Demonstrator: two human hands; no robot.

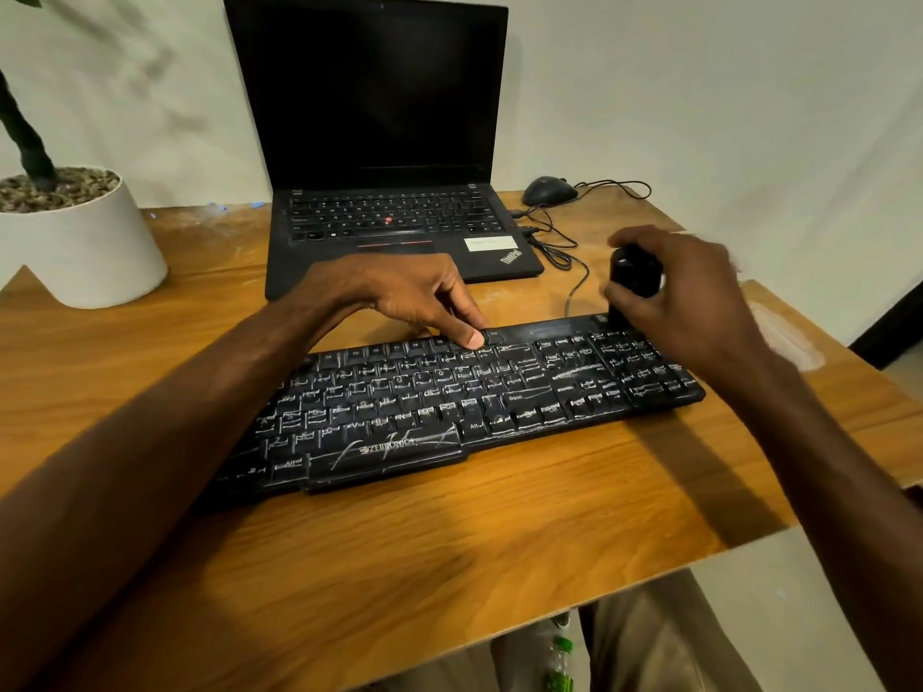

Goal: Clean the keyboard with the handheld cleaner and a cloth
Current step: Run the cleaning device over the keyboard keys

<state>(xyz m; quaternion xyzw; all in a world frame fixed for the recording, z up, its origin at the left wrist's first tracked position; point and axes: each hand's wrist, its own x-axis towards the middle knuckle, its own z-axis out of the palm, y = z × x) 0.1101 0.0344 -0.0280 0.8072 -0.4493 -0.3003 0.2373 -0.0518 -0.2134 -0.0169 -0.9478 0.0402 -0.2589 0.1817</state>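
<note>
The keyboard (449,407), keys streaked white, lies across the table (449,541) as my right hand (699,312), fingers wrapped round the handheld cleaner (633,274), holds it at the far number-pad corner. My left hand (404,297) presses one digit on the function row; whether the curled rest grip anything, I cannot tell. Cleaning looks barely begun, and no cloth shows.

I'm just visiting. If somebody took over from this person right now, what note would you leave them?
Left hand: steadies the keyboard at its far edge, thumb on the top key row, fingers curled.
Right hand: grips the black handheld cleaner, its tip at the keyboard's far right corner.
Keyboard lies on the wooden table, before the laptop.
Done: hard to say; white dust streaks cover most keys.
Left: run the cleaner over the keys, then wipe with a cloth; none is in view.
</note>
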